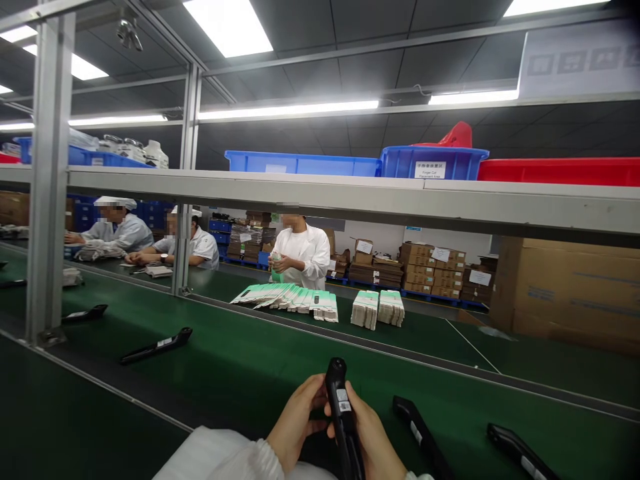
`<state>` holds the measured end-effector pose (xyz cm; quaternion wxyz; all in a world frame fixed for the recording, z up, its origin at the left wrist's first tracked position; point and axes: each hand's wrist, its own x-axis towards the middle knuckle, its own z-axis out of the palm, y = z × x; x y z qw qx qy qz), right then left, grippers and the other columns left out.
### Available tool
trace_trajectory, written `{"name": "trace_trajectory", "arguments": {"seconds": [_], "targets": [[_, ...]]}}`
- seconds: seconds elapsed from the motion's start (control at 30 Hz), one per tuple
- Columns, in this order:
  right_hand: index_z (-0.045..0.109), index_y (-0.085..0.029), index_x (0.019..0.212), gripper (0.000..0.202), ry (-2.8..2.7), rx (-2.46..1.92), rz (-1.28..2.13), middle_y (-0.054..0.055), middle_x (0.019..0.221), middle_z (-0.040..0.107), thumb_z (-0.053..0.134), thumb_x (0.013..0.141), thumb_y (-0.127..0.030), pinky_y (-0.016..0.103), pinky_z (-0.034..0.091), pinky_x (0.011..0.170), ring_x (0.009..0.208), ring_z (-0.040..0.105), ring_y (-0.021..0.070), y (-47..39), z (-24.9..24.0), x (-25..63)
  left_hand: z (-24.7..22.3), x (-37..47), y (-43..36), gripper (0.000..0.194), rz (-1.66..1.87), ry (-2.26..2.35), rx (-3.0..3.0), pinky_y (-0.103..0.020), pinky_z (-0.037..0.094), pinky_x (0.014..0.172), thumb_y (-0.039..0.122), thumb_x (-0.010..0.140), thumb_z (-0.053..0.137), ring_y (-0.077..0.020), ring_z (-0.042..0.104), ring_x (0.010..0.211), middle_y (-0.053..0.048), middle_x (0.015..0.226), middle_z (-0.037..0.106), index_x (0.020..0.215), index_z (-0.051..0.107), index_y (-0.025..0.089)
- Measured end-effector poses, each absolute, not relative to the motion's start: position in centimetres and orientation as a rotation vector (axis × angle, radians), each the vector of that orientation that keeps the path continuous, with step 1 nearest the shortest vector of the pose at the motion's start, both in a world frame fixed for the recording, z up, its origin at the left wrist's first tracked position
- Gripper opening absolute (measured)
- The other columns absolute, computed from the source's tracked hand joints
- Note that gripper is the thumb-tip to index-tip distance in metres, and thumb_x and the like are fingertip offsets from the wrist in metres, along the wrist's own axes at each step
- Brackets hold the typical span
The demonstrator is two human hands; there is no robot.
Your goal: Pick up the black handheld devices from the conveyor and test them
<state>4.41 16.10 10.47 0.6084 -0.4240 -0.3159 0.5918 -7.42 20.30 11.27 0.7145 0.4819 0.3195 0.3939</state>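
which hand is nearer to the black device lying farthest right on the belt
Right. The right hand is left of that device, with another device lying between them; the left hand is farther left, across the held device.

Head view, single camera: worn on your head, it looks forward and down across the green work surface, whose edges slant from upper left to lower right. Your left hand and right hand lie close to the lens, at the lower edge just right of centre, seen from above and behind. A shelf spans the frame at middle distance; beneath it you see through to a co-worker and, farther off, stacked cartons. The wide field also takes in a metal post at left and, overhead, a ceiling light
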Motion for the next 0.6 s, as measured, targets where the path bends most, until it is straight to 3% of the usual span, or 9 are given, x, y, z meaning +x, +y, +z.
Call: {"name": "trace_trajectory", "arguments": {"seconds": [0.17, 0.3, 0.4, 0.5, 0.6], "targets": [[0.065, -0.01, 0.063, 0.054, -0.737, -0.975, 1.487, 0.003, 0.04, 0.053, 0.05, 0.076, -0.06, 0.018, 0.03, 0.037, 0.034, 0.042, 0.0073, 16.9, 9.2, 5.4, 10.9, -8.0, 21.0, 0.049, 0.865, 0.825, 1.026, -0.028, 0.042, 0.067, 0.058, 0.071, 0.054, -0.0221, 0.055, 0.095, -0.009, 0.101, 0.062, 0.1, 0.06, 0.019], [0.063, -0.012, 0.065, 0.049, -0.682, -0.829, 1.579, 0.001, 0.041, 0.053, 0.055, 0.073, -0.059, 0.017, 0.026, 0.033, 0.03, 0.039, 0.0059, 17.1, 8.9, 5.4, 11.1, -8.0, 21.1, 0.058, 0.873, 0.703, 1.101, -0.029, 0.044, 0.072, 0.06, 0.075, 0.05, -0.023, 0.053, 0.102, -0.009, 0.114, 0.057, 0.12, 0.049, 0.024], [0.059, -0.013, 0.06, 0.048, -0.675, -0.858, 1.6, 0.0, 0.041, 0.052, 0.056, 0.072, -0.06, 0.017, 0.027, 0.031, 0.03, 0.039, 0.006, 17.0, 8.8, 5.3, 11.0, -7.7, 20.9, 0.067, 0.931, 0.573, 1.29, -0.029, 0.043, 0.08, 0.053, 0.068, 0.065, -0.023, 0.051, 0.106, -0.008, 0.118, 0.055, 0.125, 0.044, 0.027], [0.055, -0.015, 0.054, 0.055, -0.756, -0.989, 1.612, -0.001, 0.031, 0.043, 0.05, 0.072, -0.066, 0.018, 0.025, 0.03, 0.027, 0.036, 0.0074, 16.8, 8.4, 5.2, 10.7, -7.3, 20.7, 0.069, 0.892, 0.516, 1.455, -0.025, 0.044, 0.072, 0.047, 0.061, 0.074, -0.0185, 0.057, 0.086, -0.007, 0.108, 0.059, 0.121, 0.049, 0.023], [0.057, -0.014, 0.055, 0.058, -0.799, -1.032, 1.601, -0.002, 0.029, 0.04, 0.046, 0.072, -0.069, 0.018, 0.022, 0.029, 0.025, 0.033, 0.0079, 16.5, 8.6, 5.1, 10.7, -7.2, 20.6, 0.054, 0.866, 0.572, 1.476, -0.024, 0.041, 0.06, 0.054, 0.069, 0.062, -0.0128, 0.053, 0.066, -0.003, 0.087, 0.061, 0.11, 0.056, 0.019]]}}
